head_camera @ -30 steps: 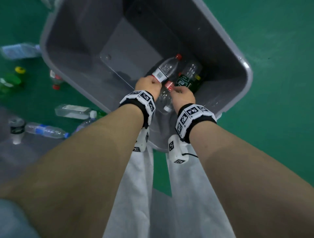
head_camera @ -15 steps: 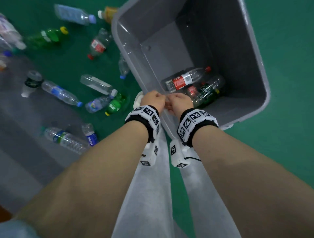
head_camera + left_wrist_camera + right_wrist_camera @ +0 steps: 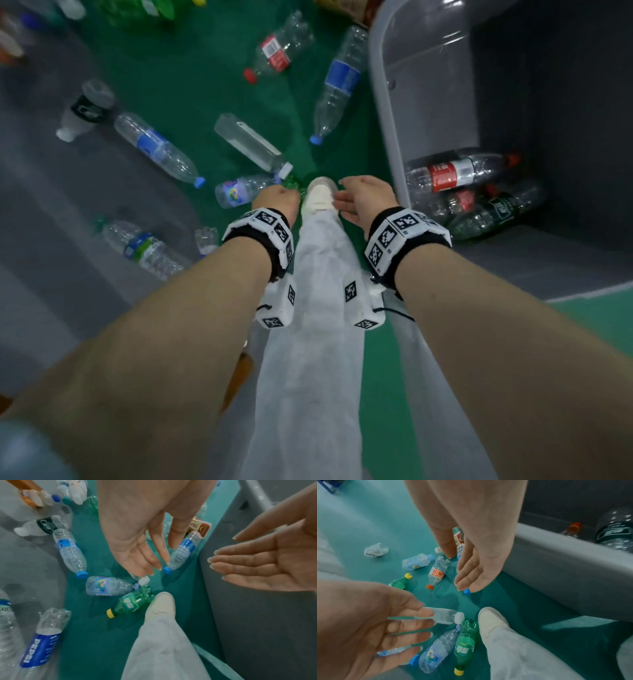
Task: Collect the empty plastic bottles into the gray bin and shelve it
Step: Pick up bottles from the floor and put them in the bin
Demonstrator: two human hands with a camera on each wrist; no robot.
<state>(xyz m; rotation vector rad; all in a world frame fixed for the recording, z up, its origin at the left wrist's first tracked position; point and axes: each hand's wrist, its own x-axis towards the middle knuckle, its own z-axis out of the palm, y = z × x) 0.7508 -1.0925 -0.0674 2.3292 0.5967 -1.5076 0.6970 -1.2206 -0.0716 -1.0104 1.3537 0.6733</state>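
Observation:
The gray bin (image 3: 383, 113) stands at the right on the green floor. Inside it lie a red-labelled bottle (image 3: 452, 173) and a dark green-labelled bottle (image 3: 496, 210), among others. My left hand (image 3: 275, 200) hangs open and empty over a green bottle with a yellow cap (image 3: 133, 602) and a clear bottle with a colourful label (image 3: 106, 585). My right hand (image 3: 363, 193) is open and empty too, just left of the bin wall. A clear square bottle with a white cap (image 3: 443, 616) lies under the left fingers (image 3: 150, 566).
Several more empty bottles litter the floor: two blue-labelled ones (image 3: 337, 82) (image 3: 154, 147), a red-labelled one (image 3: 277, 51), a Pepsi one (image 3: 42, 645). My white shoe (image 3: 320, 195) stands between the hands, touching the green bottle. A gray floor strip (image 3: 51, 240) runs at the left.
Both hands let go of bottles inside the bin, came out over its rim and moved left. They now hang open above the floor bottles.

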